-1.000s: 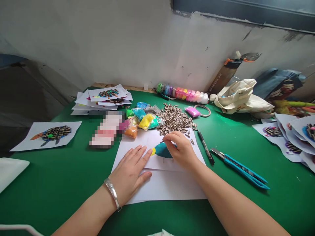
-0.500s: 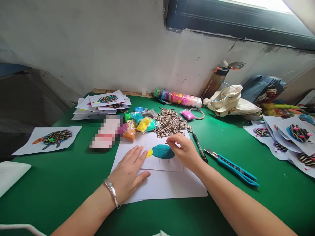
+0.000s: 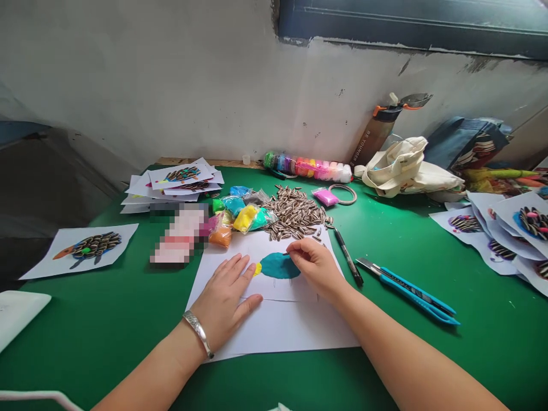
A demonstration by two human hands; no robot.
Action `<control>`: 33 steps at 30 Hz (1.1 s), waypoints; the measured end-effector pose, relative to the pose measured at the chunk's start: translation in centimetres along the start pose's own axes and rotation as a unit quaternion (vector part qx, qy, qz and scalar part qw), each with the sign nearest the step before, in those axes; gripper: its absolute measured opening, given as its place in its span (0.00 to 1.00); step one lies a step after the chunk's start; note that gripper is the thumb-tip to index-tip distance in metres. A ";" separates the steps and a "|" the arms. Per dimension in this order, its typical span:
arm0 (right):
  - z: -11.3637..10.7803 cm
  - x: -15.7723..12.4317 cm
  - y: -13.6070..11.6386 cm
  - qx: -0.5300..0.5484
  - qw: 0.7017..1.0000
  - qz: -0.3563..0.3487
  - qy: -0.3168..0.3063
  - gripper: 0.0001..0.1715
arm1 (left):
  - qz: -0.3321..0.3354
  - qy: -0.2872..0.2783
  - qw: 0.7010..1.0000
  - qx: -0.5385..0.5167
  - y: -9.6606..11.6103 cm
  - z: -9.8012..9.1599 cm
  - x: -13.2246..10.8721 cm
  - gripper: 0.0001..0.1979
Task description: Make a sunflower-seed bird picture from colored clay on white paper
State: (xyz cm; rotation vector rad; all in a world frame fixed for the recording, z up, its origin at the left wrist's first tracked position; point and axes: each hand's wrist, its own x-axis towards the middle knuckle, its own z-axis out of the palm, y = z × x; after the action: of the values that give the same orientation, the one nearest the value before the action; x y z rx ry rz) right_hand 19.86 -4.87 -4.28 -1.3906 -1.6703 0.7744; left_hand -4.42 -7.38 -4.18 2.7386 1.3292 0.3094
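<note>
My left hand (image 3: 226, 302) lies flat and open on a white paper sheet (image 3: 282, 328), fingers spread beside a yellow clay bit (image 3: 257, 269). A teal clay oval (image 3: 278, 266) is pressed onto the paper. My right hand (image 3: 314, 267) is closed in a pinch on a sunflower seed (image 3: 287, 252) at the oval's upper right edge. A pile of striped sunflower seeds (image 3: 297, 213) lies just behind the paper.
Small bags of coloured clay (image 3: 240, 214) sit left of the seeds. A black pen (image 3: 347, 258) and a blue utility knife (image 3: 409, 290) lie to the right. Finished seed pictures (image 3: 83, 247) and paper stacks (image 3: 171, 180) lie left; more pictures (image 3: 505, 228) right. A cloth bag (image 3: 406, 168) and bottle (image 3: 379, 131) stand at the back.
My right hand has shifted slightly with the pinched seed along the teal oval's upper edge. The left hand stays flat on the paper. The camera view has moved a little.
</note>
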 end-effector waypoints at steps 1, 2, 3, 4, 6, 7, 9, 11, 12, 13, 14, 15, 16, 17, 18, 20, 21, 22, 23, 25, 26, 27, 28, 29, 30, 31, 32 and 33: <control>0.0 0.0 0.0 -0.001 1.000 -0.001 -0.001 0.09 | -0.001 0.000 1.000 -0.001 0.1 0.0 0.0 0.28; 0.0 0.0 0.0 -0.002 1.000 -0.001 -0.002 0.10 | -0.002 0.000 1.000 -0.002 0.1 -0.1 0.0 0.29; 0.0 0.1 0.0 -0.002 1.000 -0.001 -0.003 0.10 | -0.003 0.000 1.000 -0.002 0.2 -0.1 0.0 0.30; 0.0 0.1 0.0 -0.004 1.000 -0.003 -0.004 0.10 | -0.003 -0.001 1.000 -0.001 0.2 -0.1 0.0 0.31; 0.1 0.1 0.0 -0.008 1.000 -0.006 -0.006 0.10 | -0.003 -0.004 1.000 0.001 0.2 0.0 0.1 0.29; 0.1 0.1 0.0 -0.011 1.000 -0.008 -0.007 0.10 | -0.003 -0.005 1.000 0.002 0.2 0.0 0.1 0.28; 0.1 0.1 0.1 -0.016 1.000 -0.011 -0.009 0.10 | -0.005 -0.008 1.000 0.001 0.2 0.0 0.2 0.27; 0.1 0.1 0.1 -0.017 1.000 -0.012 -0.008 0.10 | -0.010 -0.009 1.000 -0.005 0.1 0.0 0.2 0.29; 0.1 0.1 0.1 -0.016 1.000 -0.012 -0.008 0.10 | -0.012 -0.007 1.000 -0.007 0.1 0.0 0.2 0.30; 0.1 0.1 0.0 -0.016 1.000 -0.012 -0.008 0.10 | -0.013 -0.005 1.000 -0.009 0.1 0.0 0.2 0.30; 0.1 0.1 0.0 -0.016 1.000 -0.012 -0.009 0.10 | -0.013 -0.005 1.000 -0.010 0.2 -0.1 0.3 0.30; 0.0 0.1 0.0 -0.017 1.000 -0.013 -0.010 0.10 | -0.011 -0.005 1.000 -0.009 0.2 -0.1 0.3 0.30; 0.0 0.1 0.0 -0.018 1.000 -0.014 -0.011 0.10 | -0.009 -0.007 1.000 -0.007 0.2 -0.1 0.3 0.29; 0.0 0.1 0.0 -0.020 1.000 -0.014 -0.012 0.10 | -0.007 -0.008 1.000 -0.005 0.3 -0.1 0.4 0.29; 0.0 0.1 0.0 -0.021 1.000 -0.015 -0.012 0.10 | -0.007 -0.009 1.000 -0.004 0.3 -0.1 0.4 0.29; 0.0 0.1 0.0 -0.021 1.000 -0.014 -0.011 0.10 | -0.011 -0.005 1.000 -0.004 0.3 0.0 0.4 0.30; 0.0 0.1 0.0 -0.021 1.000 -0.014 -0.011 0.10 | -0.014 -0.002 1.000 -0.004 0.4 0.0 0.4 0.31; 0.0 0.1 0.0 -0.021 1.000 -0.015 -0.011 0.10 | -0.016 -0.001 1.000 -0.004 0.3 0.1 0.4 0.32; 0.0 0.2 0.0 -0.021 1.000 -0.016 -0.011 0.10 | -0.017 -0.001 1.000 -0.002 0.3 0.1 0.3 0.32; 0.0 0.2 0.0 -0.022 1.000 -0.017 -0.012 0.10 | -0.014 -0.003 1.000 0.002 0.3 0.2 0.3 0.31; 0.0 0.1 0.0 -0.021 1.000 -0.016 -0.013 0.10 | -0.012 -0.004 1.000 0.004 0.3 0.1 0.3 0.29; 0.0 0.1 0.0 -0.021 1.000 -0.015 -0.013 0.10 | -0.011 -0.003 1.000 0.006 0.4 0.1 0.3 0.27; 0.0 0.1 0.0 -0.019 1.000 -0.013 -0.012 0.10 | -0.011 -0.002 1.000 0.007 0.4 0.1 0.3 0.27; 0.0 0.1 0.0 -0.018 1.000 -0.012 -0.012 0.10 | -0.013 -0.001 1.000 0.009 0.5 0.1 0.4 0.27; 0.0 0.1 0.0 -0.017 1.000 -0.012 -0.012 0.10 | -0.014 0.000 1.000 0.011 0.6 0.1 0.4 0.28; 0.0 0.1 0.0 -0.017 1.000 -0.012 -0.012 0.10 | -0.016 0.000 1.000 0.016 0.6 0.1 0.4 0.29; 0.1 0.1 0.1 -0.016 1.000 -0.013 -0.011 0.10 | -0.017 0.001 1.000 0.021 0.7 0.1 0.4 0.29; 0.1 0.1 0.1 -0.017 1.000 -0.013 -0.011 0.10 | -0.017 0.002 0.999 0.027 0.7 0.1 0.4 0.29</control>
State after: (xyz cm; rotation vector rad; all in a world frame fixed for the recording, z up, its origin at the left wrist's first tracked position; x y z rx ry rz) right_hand 19.83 -4.74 -4.35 -1.3854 -1.7217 0.7527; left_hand -3.59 -7.50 -4.08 2.7572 1.4046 0.2806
